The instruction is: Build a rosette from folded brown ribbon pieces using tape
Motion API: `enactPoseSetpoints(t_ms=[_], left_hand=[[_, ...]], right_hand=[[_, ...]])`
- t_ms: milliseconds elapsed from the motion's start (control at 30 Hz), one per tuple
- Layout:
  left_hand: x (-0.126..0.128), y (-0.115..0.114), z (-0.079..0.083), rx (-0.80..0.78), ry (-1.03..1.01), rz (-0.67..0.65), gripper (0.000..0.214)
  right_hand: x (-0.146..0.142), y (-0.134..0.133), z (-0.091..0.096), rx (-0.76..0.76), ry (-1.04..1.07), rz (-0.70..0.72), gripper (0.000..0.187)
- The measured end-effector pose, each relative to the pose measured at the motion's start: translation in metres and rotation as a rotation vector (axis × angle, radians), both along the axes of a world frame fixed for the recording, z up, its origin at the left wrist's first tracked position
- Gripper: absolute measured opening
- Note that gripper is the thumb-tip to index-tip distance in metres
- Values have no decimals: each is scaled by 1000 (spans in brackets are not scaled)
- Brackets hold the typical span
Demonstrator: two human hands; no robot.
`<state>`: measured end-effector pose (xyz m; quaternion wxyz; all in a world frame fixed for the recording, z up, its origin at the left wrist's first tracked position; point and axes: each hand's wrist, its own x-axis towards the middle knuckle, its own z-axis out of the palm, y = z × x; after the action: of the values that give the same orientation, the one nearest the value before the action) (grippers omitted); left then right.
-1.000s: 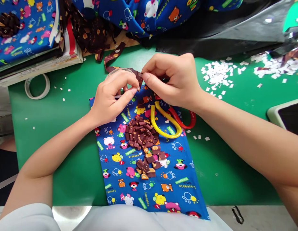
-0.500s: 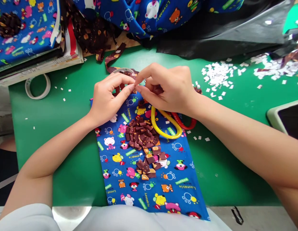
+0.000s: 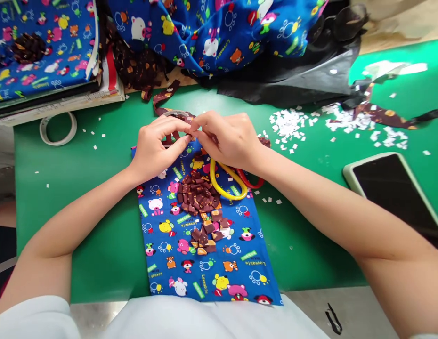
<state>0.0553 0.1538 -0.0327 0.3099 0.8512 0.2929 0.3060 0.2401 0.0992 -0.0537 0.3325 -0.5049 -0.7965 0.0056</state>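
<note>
My left hand [image 3: 157, 143] and my right hand [image 3: 228, 139] meet fingertip to fingertip above the far end of a blue cartoon-print cloth [image 3: 205, 263]. Both pinch a small piece of brown patterned strip [image 3: 166, 96] that trails away toward the back; a tape roll [image 3: 174, 115] shows partly behind my left fingers. A heap of small brown fabric squares [image 3: 199, 202] lies on the cloth just below my hands. Scissors with yellow and red handles [image 3: 228, 181] rest under my right wrist.
White paper bits [image 3: 289, 125] are scattered right of my hands on the green table [image 3: 81, 188]. A phone [image 3: 395, 193] lies at the right. A white tape ring [image 3: 58, 129] sits left. Stacked blue fabric and books [image 3: 49, 56] and black cloth [image 3: 296, 75] line the back.
My hands have drawn closer together and lowered toward the cloth, fingertips now touching. The view has tilted and shifted, bringing the phone and more of the right side into sight.
</note>
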Motion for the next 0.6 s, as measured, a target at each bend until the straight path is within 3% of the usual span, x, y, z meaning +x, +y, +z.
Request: enactPoseSetpoints(t_ms=[333, 467, 600], left_hand=[[0, -2, 3, 16, 20, 4, 17], [0, -2, 3, 12, 42, 45, 17], [-1, -2, 2, 12, 58, 87, 18]], right_hand=[[-3, 2, 2, 65, 159, -123, 19], [14, 2, 12, 29, 266, -185, 14], [44, -11, 29, -33, 273, -345, 13]])
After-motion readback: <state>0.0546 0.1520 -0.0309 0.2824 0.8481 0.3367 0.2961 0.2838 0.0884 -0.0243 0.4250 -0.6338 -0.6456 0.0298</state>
